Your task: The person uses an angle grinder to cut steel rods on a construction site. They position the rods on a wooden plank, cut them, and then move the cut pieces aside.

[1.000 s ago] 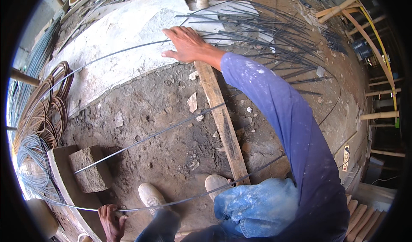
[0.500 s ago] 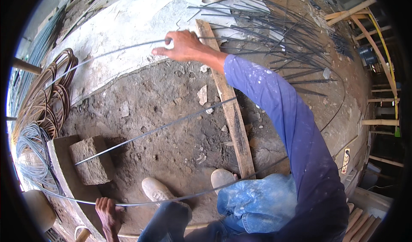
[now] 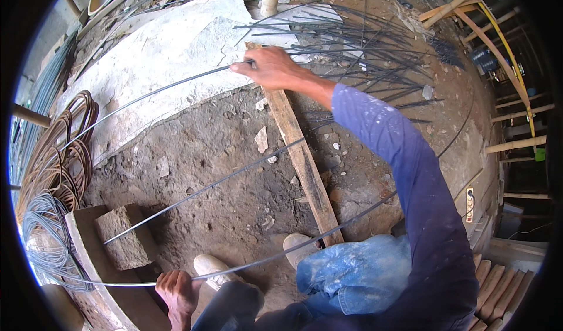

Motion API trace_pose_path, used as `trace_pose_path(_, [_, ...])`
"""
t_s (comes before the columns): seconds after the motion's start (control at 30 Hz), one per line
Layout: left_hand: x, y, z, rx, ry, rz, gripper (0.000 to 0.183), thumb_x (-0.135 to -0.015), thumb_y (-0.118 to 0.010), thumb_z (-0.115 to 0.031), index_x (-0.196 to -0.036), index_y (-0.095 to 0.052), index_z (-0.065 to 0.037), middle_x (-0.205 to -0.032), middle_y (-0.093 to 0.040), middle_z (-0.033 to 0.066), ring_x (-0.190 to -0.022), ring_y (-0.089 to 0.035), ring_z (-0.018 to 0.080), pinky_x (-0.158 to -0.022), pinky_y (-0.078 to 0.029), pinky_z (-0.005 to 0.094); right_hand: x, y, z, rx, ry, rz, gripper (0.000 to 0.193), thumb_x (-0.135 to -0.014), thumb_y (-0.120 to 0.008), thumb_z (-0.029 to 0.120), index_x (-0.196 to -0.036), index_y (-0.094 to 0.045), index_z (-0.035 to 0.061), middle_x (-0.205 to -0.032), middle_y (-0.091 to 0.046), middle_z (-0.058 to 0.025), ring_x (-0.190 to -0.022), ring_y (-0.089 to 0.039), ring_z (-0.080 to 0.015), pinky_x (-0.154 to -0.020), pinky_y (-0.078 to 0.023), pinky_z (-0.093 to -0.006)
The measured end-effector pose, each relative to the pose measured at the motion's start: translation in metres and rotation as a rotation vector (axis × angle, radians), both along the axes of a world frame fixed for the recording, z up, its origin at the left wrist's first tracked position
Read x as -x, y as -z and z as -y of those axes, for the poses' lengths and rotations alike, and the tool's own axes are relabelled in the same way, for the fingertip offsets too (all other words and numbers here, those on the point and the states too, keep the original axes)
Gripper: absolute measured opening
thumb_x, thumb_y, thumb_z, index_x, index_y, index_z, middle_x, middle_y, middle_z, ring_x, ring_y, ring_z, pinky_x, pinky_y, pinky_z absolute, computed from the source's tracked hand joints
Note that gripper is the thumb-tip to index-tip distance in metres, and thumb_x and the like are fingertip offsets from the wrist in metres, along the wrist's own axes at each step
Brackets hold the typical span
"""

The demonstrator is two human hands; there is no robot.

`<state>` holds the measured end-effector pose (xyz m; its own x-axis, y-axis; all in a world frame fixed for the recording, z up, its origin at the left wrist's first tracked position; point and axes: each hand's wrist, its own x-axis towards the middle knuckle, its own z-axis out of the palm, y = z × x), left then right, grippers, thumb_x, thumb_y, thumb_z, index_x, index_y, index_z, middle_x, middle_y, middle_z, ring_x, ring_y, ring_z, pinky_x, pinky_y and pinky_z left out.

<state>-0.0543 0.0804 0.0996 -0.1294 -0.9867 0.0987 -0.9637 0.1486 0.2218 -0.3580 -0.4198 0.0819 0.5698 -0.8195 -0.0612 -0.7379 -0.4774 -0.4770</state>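
Note:
My left hand [image 3: 177,291] is closed around a near steel rod [image 3: 264,262], which bends from beside the wire coil across my knees and passes behind my right sleeve. Farther out, my right hand [image 3: 271,68] pinches another long steel rod [image 3: 170,88] between thumb and fingers. That rod reaches left over the brown coil and right toward the loose bars. A third, shorter rod [image 3: 205,182] lies between them, one end at a rough concrete block [image 3: 125,237] and crossing a wooden plank [image 3: 311,181]. My right hand hovers above the plank's far end.
Dark steel bars [image 3: 375,43] lie piled at the far right. Brown rod coils [image 3: 70,146] and a grey wire coil [image 3: 44,219] sit at the left. A white sheet [image 3: 158,55] covers ground at the back. A power strip [image 3: 470,205] and bamboo poles [image 3: 516,145] are at the right.
Both hands have moved to the right. My right hand's fingers, looser before, now close on the far rod. The view has shifted a little, so the plank and block sit slightly differently.

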Motion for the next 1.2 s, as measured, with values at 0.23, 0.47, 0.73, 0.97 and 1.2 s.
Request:
trace_pose_path(0.23, [0.055,-0.008,0.029,-0.255,0.046,-0.106,0.049,-0.090,-0.087,-0.042,-0.071,-0.055,-0.011,-0.065,-0.061,0.0094,-0.057,-0.064,0.0349,-0.056,-0.047,0.0487,0.085,-0.006,-0.001,0.097,0.049,-0.037,0.087,-0.103,-0.060,0.080,-0.099,-0.077,-0.0048,-0.071,-0.064,-0.0173,-0.071,-0.067,-0.0312,-0.069,-0.052,-0.0551])
trace_pose_path(0.47, [0.109,-0.011,0.060,-0.370,0.136,-0.182,0.041,-0.091,-0.087,-0.033,-0.071,-0.063,-0.006,-0.067,-0.066,0.0174,-0.063,-0.068,0.0430,-0.059,-0.049,0.0534,0.172,-0.008,-0.005,0.107,0.133,-0.048,0.089,-0.101,-0.060,0.083,-0.079,-0.072,-0.0024,-0.073,-0.068,-0.0236,-0.076,-0.072,-0.0410,-0.076,-0.054,-0.0611])
trace_pose_path(0.73, [0.173,-0.013,0.117,-0.480,0.369,-0.340,0.045,-0.104,-0.076,-0.039,-0.074,-0.064,-0.007,-0.066,-0.070,0.0173,-0.058,-0.070,0.0401,-0.055,-0.054,0.0527,0.287,-0.003,-0.004,-0.011,0.297,-0.215,0.095,-0.100,-0.055,0.087,-0.116,-0.080,-0.0032,-0.107,-0.075,-0.0281,-0.105,-0.073,-0.0405,-0.092,-0.057,-0.0561])
trace_pose_path(0.97, [0.225,0.021,0.122,-0.510,0.423,-0.287,0.050,-0.108,-0.070,-0.043,-0.077,-0.070,-0.005,-0.067,-0.070,0.0229,-0.063,-0.072,0.0458,-0.059,-0.057,0.0565,0.319,0.031,-0.037,-0.126,0.428,-0.473,0.104,-0.097,-0.053,0.091,-0.141,-0.069,-0.0017,-0.144,-0.067,-0.0283,-0.140,-0.061,-0.0441,-0.120,-0.044,-0.0630])
trace_pose_path(1.2, [0.221,0.017,0.118,-0.580,0.425,-0.350,0.045,-0.105,-0.076,-0.036,-0.078,-0.070,-0.002,-0.072,-0.070,0.0255,-0.070,-0.071,0.0491,-0.064,-0.056,0.0570,0.309,0.049,-0.052,-0.175,0.332,-0.509,0.109,-0.095,-0.059,0.087,-0.158,-0.056,-0.0017,-0.163,-0.055,-0.0235,-0.159,-0.042,-0.0430,-0.137,-0.020,-0.0625])
